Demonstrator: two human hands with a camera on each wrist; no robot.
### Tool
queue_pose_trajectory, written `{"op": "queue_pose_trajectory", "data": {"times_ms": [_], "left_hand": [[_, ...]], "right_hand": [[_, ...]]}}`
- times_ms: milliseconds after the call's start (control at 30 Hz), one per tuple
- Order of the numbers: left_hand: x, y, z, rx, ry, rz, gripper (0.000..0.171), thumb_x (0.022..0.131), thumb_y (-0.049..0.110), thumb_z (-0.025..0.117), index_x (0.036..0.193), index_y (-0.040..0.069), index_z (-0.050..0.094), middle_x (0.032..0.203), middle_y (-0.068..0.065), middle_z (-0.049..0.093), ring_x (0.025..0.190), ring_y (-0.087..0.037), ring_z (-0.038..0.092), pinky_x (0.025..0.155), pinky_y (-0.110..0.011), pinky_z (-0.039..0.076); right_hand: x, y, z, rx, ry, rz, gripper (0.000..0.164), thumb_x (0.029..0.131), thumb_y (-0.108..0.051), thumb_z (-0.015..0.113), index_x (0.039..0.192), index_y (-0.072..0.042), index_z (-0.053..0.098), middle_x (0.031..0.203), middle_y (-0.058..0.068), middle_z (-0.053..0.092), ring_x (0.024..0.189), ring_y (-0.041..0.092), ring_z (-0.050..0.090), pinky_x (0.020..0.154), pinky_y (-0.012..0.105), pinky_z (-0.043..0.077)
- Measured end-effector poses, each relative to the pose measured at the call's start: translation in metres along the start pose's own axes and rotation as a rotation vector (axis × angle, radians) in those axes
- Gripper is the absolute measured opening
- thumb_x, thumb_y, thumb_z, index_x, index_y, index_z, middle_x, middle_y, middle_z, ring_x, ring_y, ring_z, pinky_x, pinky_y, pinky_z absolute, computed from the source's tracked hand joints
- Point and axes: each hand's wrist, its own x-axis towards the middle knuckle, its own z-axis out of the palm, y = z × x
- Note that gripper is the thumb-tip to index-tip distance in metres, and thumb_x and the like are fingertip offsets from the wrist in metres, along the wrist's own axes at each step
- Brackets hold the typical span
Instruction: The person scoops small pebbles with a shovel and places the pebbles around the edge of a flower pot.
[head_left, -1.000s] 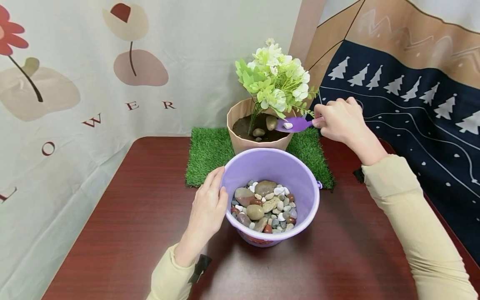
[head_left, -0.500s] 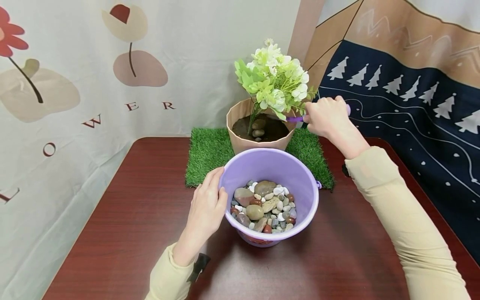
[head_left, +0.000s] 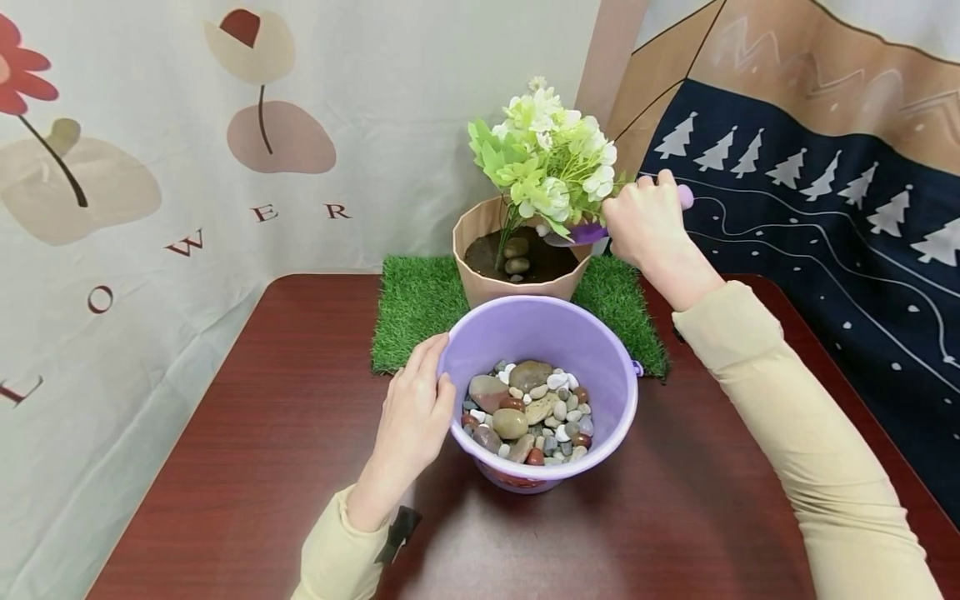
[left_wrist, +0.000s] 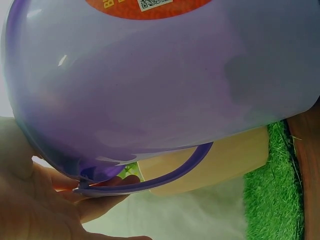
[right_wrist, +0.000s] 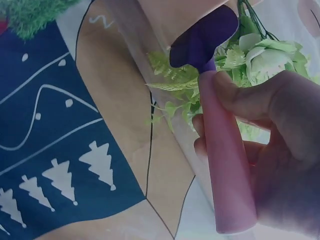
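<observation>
In the head view, my right hand (head_left: 647, 218) grips the handle (right_wrist: 227, 155) of a small trowel. Its purple blade (head_left: 587, 233) tilts over the right side of a beige plant pot (head_left: 517, 292), partly behind leaves. A white pebble (head_left: 542, 230) shows at the blade's tip. The pot holds dark soil (head_left: 555, 260), a few brown stones (head_left: 517, 247) and a bunch of white-green flowers (head_left: 555, 158). My left hand (head_left: 411, 404) rests with fairly straight fingers against the left rim of a purple bucket (head_left: 611, 400). Mixed stones (head_left: 528, 412) lie inside it.
Pot and bucket stand close together, the pot on a green grass mat (head_left: 416, 317) at the back of the brown table (head_left: 300, 417). A printed curtain (head_left: 360, 125) hangs behind, with a dark tree-patterned cloth (head_left: 787, 217) at the right. The bucket's handle (left_wrist: 165, 180) hangs at its side.
My right hand has moved left and tilted the trowel over the pot, its handle end rising. The stone leaning by the blade now sits among the others near the stems. My left hand stays put.
</observation>
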Motion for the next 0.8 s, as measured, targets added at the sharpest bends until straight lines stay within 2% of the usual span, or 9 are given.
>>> {"op": "queue_pose_trajectory", "data": {"times_ms": [133, 267, 367, 567, 667, 800], "left_hand": [[0.0, -0.001, 0.001, -0.002, 0.012, 0.013, 0.045, 0.085, 0.009, 0.048, 0.13, 0.006, 0.049, 0.133, -0.007, 0.05, 0.108, -0.035, 0.056, 0.088, -0.05, 0.044], [0.0, -0.002, 0.002, -0.004, 0.017, 0.015, 0.045, 0.085, 0.009, 0.048, 0.13, 0.006, 0.049, 0.133, -0.007, 0.05, 0.108, -0.035, 0.056, 0.088, -0.05, 0.044], [0.0, -0.002, 0.002, -0.001, 0.013, 0.012, 0.045, 0.085, 0.009, 0.048, 0.13, 0.006, 0.048, 0.133, -0.007, 0.05, 0.108, -0.035, 0.055, 0.088, -0.05, 0.044], [0.0, -0.003, 0.003, -0.001, 0.019, 0.016, 0.045, 0.085, 0.009, 0.048, 0.13, 0.006, 0.049, 0.132, -0.007, 0.051, 0.108, -0.035, 0.056, 0.088, -0.049, 0.044], [0.0, -0.003, 0.002, -0.004, 0.02, 0.019, 0.045, 0.085, 0.009, 0.048, 0.13, 0.006, 0.049, 0.132, -0.007, 0.05, 0.107, -0.035, 0.056, 0.087, -0.05, 0.044], [0.0, -0.002, 0.001, -0.006, 0.015, 0.016, 0.045, 0.085, 0.009, 0.048, 0.13, 0.006, 0.049, 0.132, -0.007, 0.05, 0.107, -0.035, 0.056, 0.087, -0.05, 0.045]], "right_hand": [[-0.001, -0.001, 0.001, -0.027, 0.031, -0.001, 0.011, 0.075, -0.006, 0.055, 0.079, 0.001, 0.063, 0.086, 0.027, 0.061, 0.084, 0.041, 0.052, 0.078, 0.051, 0.034], [-0.006, -0.001, 0.003, -0.01, 0.05, 0.011, 0.012, 0.073, -0.007, 0.058, 0.082, 0.001, 0.061, 0.086, 0.027, 0.059, 0.084, 0.042, 0.05, 0.079, 0.052, 0.033], [-0.015, -0.001, 0.005, 0.002, 0.103, 0.013, 0.014, 0.07, -0.008, 0.062, 0.081, 0.001, 0.058, 0.082, 0.025, 0.057, 0.082, 0.041, 0.05, 0.077, 0.051, 0.033], [-0.04, -0.001, 0.009, 0.005, 0.286, -0.019, 0.009, 0.073, -0.006, 0.06, 0.073, 0.0, 0.053, 0.074, 0.021, 0.053, 0.077, 0.039, 0.049, 0.072, 0.049, 0.034], [-0.055, -0.002, 0.009, 0.007, 0.424, -0.065, 0.012, 0.079, -0.008, 0.058, 0.072, 0.001, 0.052, 0.072, 0.02, 0.052, 0.075, 0.038, 0.048, 0.069, 0.05, 0.034], [-0.075, -0.003, 0.004, 0.016, 0.603, -0.148, 0.02, 0.088, -0.012, 0.048, 0.073, 0.001, 0.051, 0.069, 0.019, 0.049, 0.07, 0.037, 0.046, 0.065, 0.05, 0.033]]}}
